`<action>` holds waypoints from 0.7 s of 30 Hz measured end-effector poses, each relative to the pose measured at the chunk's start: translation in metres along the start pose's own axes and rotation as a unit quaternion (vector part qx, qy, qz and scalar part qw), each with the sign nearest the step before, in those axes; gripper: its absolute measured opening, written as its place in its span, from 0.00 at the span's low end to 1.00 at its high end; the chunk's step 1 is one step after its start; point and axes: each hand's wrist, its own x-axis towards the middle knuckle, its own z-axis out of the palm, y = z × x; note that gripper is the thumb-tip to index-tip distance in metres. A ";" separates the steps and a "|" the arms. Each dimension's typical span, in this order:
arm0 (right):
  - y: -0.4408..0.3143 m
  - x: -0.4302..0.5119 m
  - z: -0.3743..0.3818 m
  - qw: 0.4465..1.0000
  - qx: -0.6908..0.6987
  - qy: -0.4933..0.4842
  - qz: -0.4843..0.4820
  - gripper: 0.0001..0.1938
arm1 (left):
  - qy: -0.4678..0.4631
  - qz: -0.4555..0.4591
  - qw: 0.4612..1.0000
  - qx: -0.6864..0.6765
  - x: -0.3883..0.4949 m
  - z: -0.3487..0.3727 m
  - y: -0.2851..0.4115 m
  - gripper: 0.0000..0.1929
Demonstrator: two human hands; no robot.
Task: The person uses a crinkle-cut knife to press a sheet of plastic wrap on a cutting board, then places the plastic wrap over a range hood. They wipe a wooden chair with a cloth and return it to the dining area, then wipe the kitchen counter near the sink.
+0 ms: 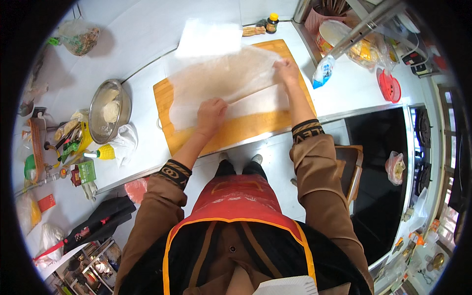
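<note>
A wide, thin, pale sheet [221, 81], which looks like rolled dough, lies over a wooden cutting board [254, 123]. Its near part forms a paler strip [258, 101] along a fold or edge. My left hand [212, 115] has its fingers curled on that edge near the middle of the board. At the board's right side, my right hand [287, 72] pinches the sheet's upper right corner and holds it up a little. Beyond the sheet is a bright white patch [210, 38], too overexposed to make out.
Left of the board, a steel bowl [125, 121] holds dough [110, 110]. A yellow ribbed object [106, 152] and a white plastic bag [125, 143] lie near it. Behind stands a yellow-capped jar [272, 24]. To the right are a blue-and-white packet [323, 72] and a red basket [389, 86]. A chair [348, 173] stands below.
</note>
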 end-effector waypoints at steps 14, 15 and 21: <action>-0.055 -0.446 -0.279 0.928 0.329 0.160 -0.061 0.06 | -0.222 0.152 0.949 -0.164 -0.173 -0.053 0.092 0.11; -0.045 -0.488 -0.298 0.944 0.300 0.134 -0.018 0.06 | -0.239 0.176 0.944 -0.140 -0.179 -0.050 0.103 0.10; 0.021 -0.708 -0.381 0.945 0.148 0.254 0.142 0.05 | -0.273 0.344 0.891 -0.117 -0.190 -0.038 0.198 0.12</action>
